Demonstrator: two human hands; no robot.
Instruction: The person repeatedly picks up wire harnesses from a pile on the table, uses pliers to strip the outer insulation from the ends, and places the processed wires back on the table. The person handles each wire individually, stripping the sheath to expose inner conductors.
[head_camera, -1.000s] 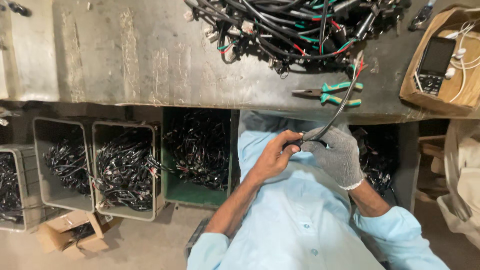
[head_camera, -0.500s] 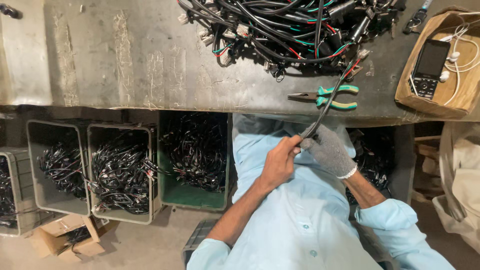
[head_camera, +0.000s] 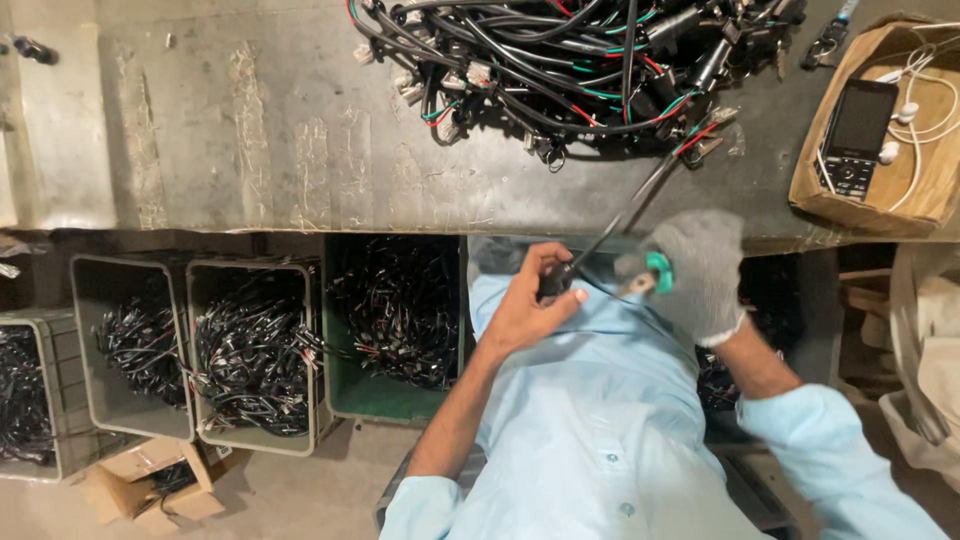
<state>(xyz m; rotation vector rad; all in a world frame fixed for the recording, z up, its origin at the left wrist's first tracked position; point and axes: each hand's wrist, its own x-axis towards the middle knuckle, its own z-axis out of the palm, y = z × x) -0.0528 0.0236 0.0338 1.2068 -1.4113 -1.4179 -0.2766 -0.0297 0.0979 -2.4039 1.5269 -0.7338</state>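
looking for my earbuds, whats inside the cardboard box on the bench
Inside the cardboard box lie a black keypad phone and white wired earbuds. Anything beneath them is hidden.

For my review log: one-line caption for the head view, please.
Bare left hand pinches a black cable while gloved right hand holds green-handled pliers.

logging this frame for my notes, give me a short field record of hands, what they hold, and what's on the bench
left hand: bare left hand, fingers pinching the end of a thin black cable
right hand: right hand in a grey knit glove, gripping green-handled pliers
cable: runs up to a tangled pile of black wire harnesses
bench: worn grey metal bench
right side: brown cardboard box holding a black keypad phone and white earphones
below bench: grey bins of black wires
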